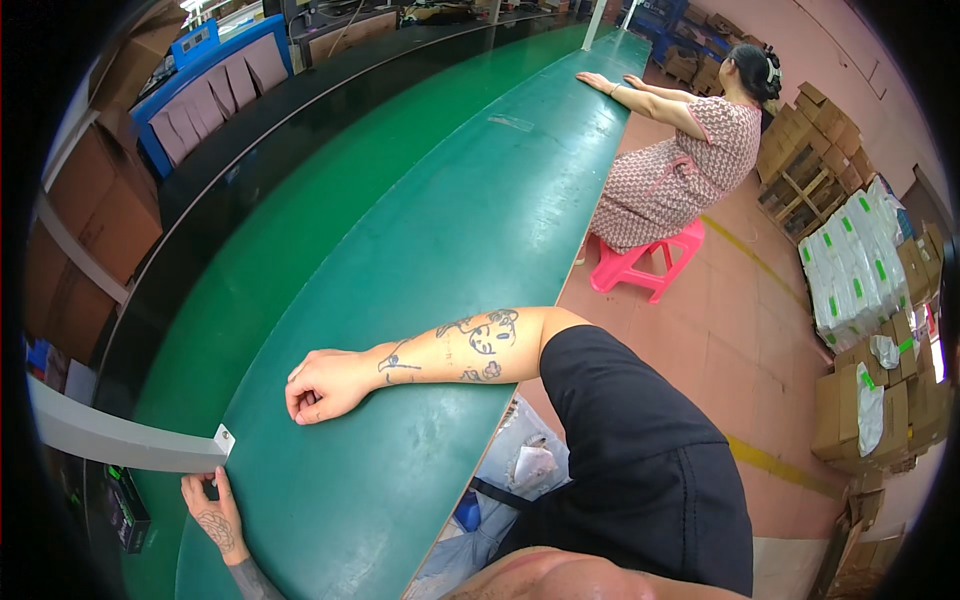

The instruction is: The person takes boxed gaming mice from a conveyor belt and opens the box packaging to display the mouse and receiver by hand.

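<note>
My right hand rests on the green tabletop, its fingers curled into a loose fist with nothing showing in them. The tattooed right forearm lies flat across the bench. At the lower left, my left hand has its fingers raised and apart. One fingertip is at the small white bracket on the end of a grey metal post. No held thing shows in the left hand.
Left of the bench runs a green belt, with a black box at its near end. A co-worker sits on a pink stool, hands on the bench's far end. Cartons and wrapped stacks stand at the right.
</note>
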